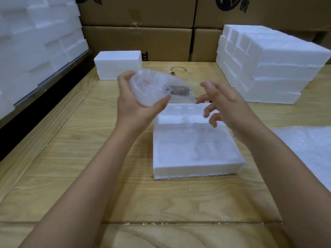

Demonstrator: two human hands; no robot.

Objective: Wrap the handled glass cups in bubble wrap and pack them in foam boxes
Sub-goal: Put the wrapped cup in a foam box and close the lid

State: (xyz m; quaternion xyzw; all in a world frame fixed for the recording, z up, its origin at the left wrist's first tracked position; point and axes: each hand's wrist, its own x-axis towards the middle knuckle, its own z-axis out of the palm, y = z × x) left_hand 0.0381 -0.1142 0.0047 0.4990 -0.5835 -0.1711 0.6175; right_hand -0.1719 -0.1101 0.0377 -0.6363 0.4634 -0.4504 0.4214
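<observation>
Cup bundle (150,88), i.e. a glass cup w/ bubble wrap round it, is up in the air above the tabletop (89,158), just behind the open foam box (193,153). Left hand (138,102) grips it from below: thumb on the near side, fingers (125,77) curled over the far side. Loose flap of wrap trails off to the right. A dark brownish patch shows thru it, can't tell what. Handle can't be made out thru the wrap.

Right hand (227,106) hangs over the far right corner of the open foam box, palm turned left, fingers spread & loosely bent, holding nothing. Index tip is v. close to the flap's edge; touching or not, can't tell.

Open foam box lies flat on the tabletop, centre, w/ moulded pockets along its far edge. Greyish blur in its main part, too blurred to tell what.

Back left: closed foam box (118,65) on the tabletop, well apart from the open one. Right: tall stack of foam boxes (272,68), several layers. Far left: another foam stack (35,42) beside the tabletop. Rubber bands (179,70) lie behind the bundle, near the back edge. Bubble wrap sheet (308,149) lies flat at the right edge, by the right forearm. Cardboard boxes (143,42) are stacked along the back. Small foam crumbs dot the wood.
</observation>
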